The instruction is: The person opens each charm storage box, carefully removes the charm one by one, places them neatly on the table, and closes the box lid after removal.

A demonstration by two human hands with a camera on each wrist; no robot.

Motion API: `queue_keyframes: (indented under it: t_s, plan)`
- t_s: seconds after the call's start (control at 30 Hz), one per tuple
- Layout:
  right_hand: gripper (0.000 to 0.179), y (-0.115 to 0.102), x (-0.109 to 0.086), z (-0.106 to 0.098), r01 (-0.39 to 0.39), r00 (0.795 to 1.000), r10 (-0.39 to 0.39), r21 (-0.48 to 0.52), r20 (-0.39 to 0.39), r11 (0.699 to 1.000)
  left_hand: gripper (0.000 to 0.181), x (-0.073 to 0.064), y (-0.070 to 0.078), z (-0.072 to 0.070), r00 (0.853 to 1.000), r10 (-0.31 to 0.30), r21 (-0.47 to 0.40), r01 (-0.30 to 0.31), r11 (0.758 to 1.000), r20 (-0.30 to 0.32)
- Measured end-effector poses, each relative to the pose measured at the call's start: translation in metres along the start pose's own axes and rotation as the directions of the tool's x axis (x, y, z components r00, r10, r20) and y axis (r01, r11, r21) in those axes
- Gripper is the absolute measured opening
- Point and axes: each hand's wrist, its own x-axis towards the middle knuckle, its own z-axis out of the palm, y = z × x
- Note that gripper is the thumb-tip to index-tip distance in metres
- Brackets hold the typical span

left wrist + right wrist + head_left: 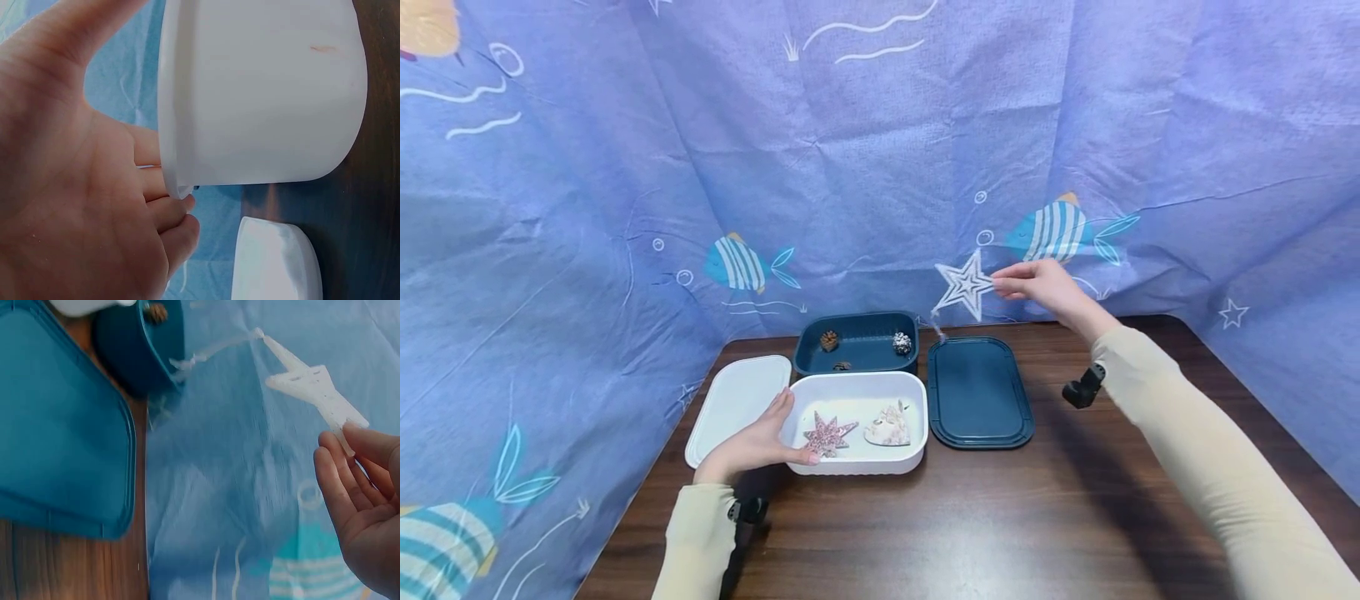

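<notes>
In the head view my right hand pinches a white glittery star ornament by one point, raised above the back of the table. A ribbon hangs from another of its points. The right wrist view shows the star nearly edge-on between thumb and fingers. My left hand grips the left end of a white plastic box, thumb at the front rim and fingers at the left rim. Inside that box lie a pink glittery star ornament and a pale, patterned ornament.
Behind the white box stands a dark blue box with a brown pine cone, a white-tipped pine cone and another small brown piece. A dark blue lid lies at its right, a white lid at the left, on the wooden table.
</notes>
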Motion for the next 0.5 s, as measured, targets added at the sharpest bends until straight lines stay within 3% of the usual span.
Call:
queue_keyframes:
  t_s: [0.17,0.33,0.5]
  plan:
    - [0.051,0.018,-0.008,-0.033,-0.020,0.992,0.025,0.039,-0.126,0.999,0.129,0.000,0.000,0.000,1.000,-0.006,-0.004,0.006,1.000,0.004]
    - [0.050,0.039,-0.020,-0.063,-0.009,0.968,0.040,0.127,-0.246,0.992,0.130,0.001,0.000,0.000,1.000,0.013,0.011,-0.013,1.000,0.006]
    - [0.012,0.062,-0.036,-0.089,0.003,0.937,0.072,0.214,-0.342,0.977,0.129,0.001,-0.001,-0.001,1.000,0.017,0.026,-0.017,1.000,0.006]
